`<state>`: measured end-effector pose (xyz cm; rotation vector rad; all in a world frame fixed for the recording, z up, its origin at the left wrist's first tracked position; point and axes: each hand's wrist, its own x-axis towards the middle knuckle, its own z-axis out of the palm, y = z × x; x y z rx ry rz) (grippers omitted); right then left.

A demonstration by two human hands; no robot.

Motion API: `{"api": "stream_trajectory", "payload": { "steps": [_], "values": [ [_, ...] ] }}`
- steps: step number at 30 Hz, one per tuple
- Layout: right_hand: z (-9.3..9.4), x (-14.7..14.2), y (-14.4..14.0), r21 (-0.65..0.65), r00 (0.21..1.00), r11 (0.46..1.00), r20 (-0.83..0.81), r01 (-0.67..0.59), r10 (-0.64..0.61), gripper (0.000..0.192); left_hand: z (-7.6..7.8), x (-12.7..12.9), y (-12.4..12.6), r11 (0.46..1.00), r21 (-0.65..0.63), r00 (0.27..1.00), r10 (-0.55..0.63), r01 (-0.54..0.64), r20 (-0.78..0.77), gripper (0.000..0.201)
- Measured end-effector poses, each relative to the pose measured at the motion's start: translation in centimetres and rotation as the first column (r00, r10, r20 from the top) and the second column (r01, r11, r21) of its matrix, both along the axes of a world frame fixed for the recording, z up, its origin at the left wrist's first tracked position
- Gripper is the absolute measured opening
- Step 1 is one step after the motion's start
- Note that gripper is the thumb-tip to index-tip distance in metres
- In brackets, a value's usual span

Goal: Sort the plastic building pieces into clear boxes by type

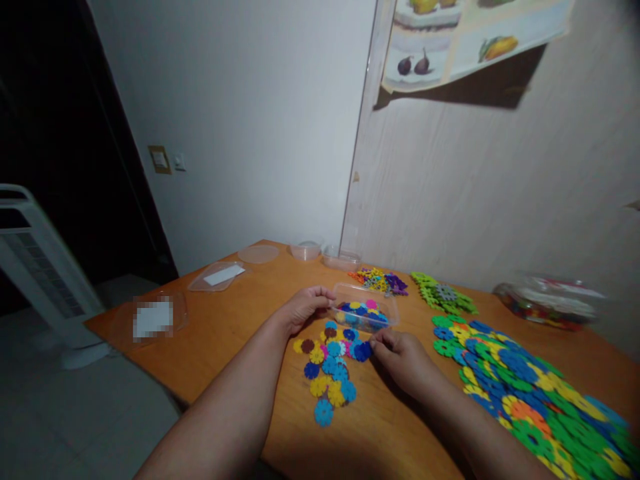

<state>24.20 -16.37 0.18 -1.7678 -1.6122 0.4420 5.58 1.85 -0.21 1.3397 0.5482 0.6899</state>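
A clear plastic container point(395, 308) on the wooden table holds several small interlocking plastic discs in blue, yellow and pink. At its left rim is my left hand point(309, 310), thumb and fingers closed on the edge. My right hand point(400, 357) is just in front of the container, its thumb and forefinger pinching a dark blue interlocking disc point(363, 351). Between my forearms spreads a loose pile of notched discs point(334, 365) in light blue, yellow, brown, pink and dark blue. The fingers partly cover the held disc.
Large green, blue and yellow discs point(530, 387) cover the right side of the table point(225, 360). Behind are a green pile point(440, 293), a small mixed pile point(379, 280), a filled plastic container point(547, 303) and small tubs point(306, 250). Lids point(200, 283) lie at left.
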Motion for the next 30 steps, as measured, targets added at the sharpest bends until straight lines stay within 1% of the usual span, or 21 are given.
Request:
{"api": "stream_trajectory", "payload": {
  "steps": [2,3,4,6,7,8,9,10,11,12,13,14,15,16,17,19,22,24,26,28,30],
  "values": [
    [0.1,-0.2,0.1,-0.013,0.992,1.0,-0.126,0.017,-0.018,0.025,0.1,0.0,-0.1,1.0,-0.001,1.0,-0.003,0.003,0.003,0.027],
    [0.4,-0.4,0.1,-0.017,0.97,1.0,-0.243,0.02,-0.023,0.026,0.1,0.0,-0.1,1.0,-0.001,1.0,-0.003,0.003,0.002,0.028],
    [0.8,-0.6,0.1,-0.011,0.922,1.0,-0.387,0.025,-0.027,0.025,0.1,0.0,-0.1,1.0,-0.001,1.0,-0.001,0.001,0.001,0.028],
    [1.6,-1.1,0.1,0.036,0.764,0.997,-0.645,0.068,-0.029,0.024,0.2,0.1,-0.2,1.0,-0.005,1.0,0.003,-0.003,-0.001,0.028],
    [2.0,-1.3,0.1,0.065,0.685,0.992,-0.728,0.105,-0.025,0.025,0.2,0.1,-0.2,1.0,-0.006,1.0,0.005,-0.005,-0.001,0.028],
    [2.2,-1.5,0.1,0.089,0.634,0.986,-0.773,0.139,-0.02,0.028,0.2,0.1,-0.2,1.0,-0.007,1.0,0.005,-0.005,-0.001,0.029],
    [2.3,-1.5,0.1,0.101,0.628,0.983,-0.778,0.156,-0.02,0.029,0.2,0.1,-0.2,1.0,-0.007,1.0,0.006,-0.006,-0.002,0.029],
    [2.1,-1.6,0.0,0.101,0.662,0.983,-0.749,0.152,-0.025,0.027,0.1,0.1,-0.2,1.0,-0.007,1.0,0.005,-0.005,-0.003,0.028],
    [1.7,-1.5,0.0,0.095,0.733,0.987,-0.679,0.132,-0.032,0.023,0.1,0.1,-0.2,1.0,-0.007,1.0,0.003,-0.003,-0.003,0.028],
    [1.3,-1.4,0.0,0.086,0.819,0.991,-0.573,0.098,-0.031,0.021,0.1,0.1,-0.2,1.0,-0.008,1.0,0.001,-0.001,0.0,0.027],
    [0.8,-1.4,0.0,0.073,0.902,0.995,-0.431,0.062,-0.025,0.02,0.1,0.1,-0.1,1.0,-0.007,1.0,-0.002,0.002,0.005,0.026],
    [0.3,-1.3,0.0,0.058,0.962,0.998,-0.273,0.033,-0.016,0.019,0.0,0.1,-0.1,1.0,-0.006,1.0,-0.005,0.005,0.009,0.026],
    [0.0,-1.2,0.0,0.042,0.992,0.999,-0.127,0.013,-0.008,0.017,0.0,0.1,-0.1,1.0,-0.004,1.0,-0.008,0.008,0.011,0.026],
    [-0.3,-1.2,0.0,0.029,1.0,1.0,-0.012,0.004,-0.004,0.016,0.0,0.1,-0.1,1.0,-0.002,1.0,-0.008,0.008,0.01,0.027],
    [-0.5,-1.3,0.1,0.017,0.998,1.0,0.068,0.001,-0.002,0.015,0.0,0.1,0.0,1.0,-0.001,1.0,-0.005,0.005,0.007,0.027],
    [-0.5,-1.4,0.2,0.004,0.99,1.0,0.142,-0.002,0.001,0.014,-0.1,0.1,0.0,1.0,0.002,1.0,0.002,-0.002,-0.002,0.029],
    [-0.4,-1.5,0.3,0.002,0.994,0.999,0.105,-0.033,0.032,0.013,-0.1,0.1,0.1,1.0,0.008,1.0,0.012,-0.011,-0.003,0.029],
    [-0.5,-1.4,0.4,-0.005,0.998,0.998,0.007,-0.065,0.065,0.015,-0.2,0.1,0.1,1.0,0.011,1.0,0.012,-0.011,-0.001,0.029],
    [-0.5,-1.3,0.2,-0.026,0.987,0.996,-0.142,-0.08,0.076,0.018,-0.2,0.1,0.1,1.0,0.008,1.0,0.008,-0.008,-0.001,0.028],
    [-0.3,-1.3,0.1,-0.066,0.943,0.994,-0.327,-0.087,0.061,0.023,-0.1,0.1,0.0,1.0,0.0,1.0,0.006,-0.006,0.003,0.028],
    [0.3,-1.3,-0.1,-0.095,0.858,0.99,-0.513,-0.1,0.038,0.027,0.1,0.1,-0.2,1.0,-0.012,1.0,0.004,-0.004,0.006,0.027]
  ]
}}
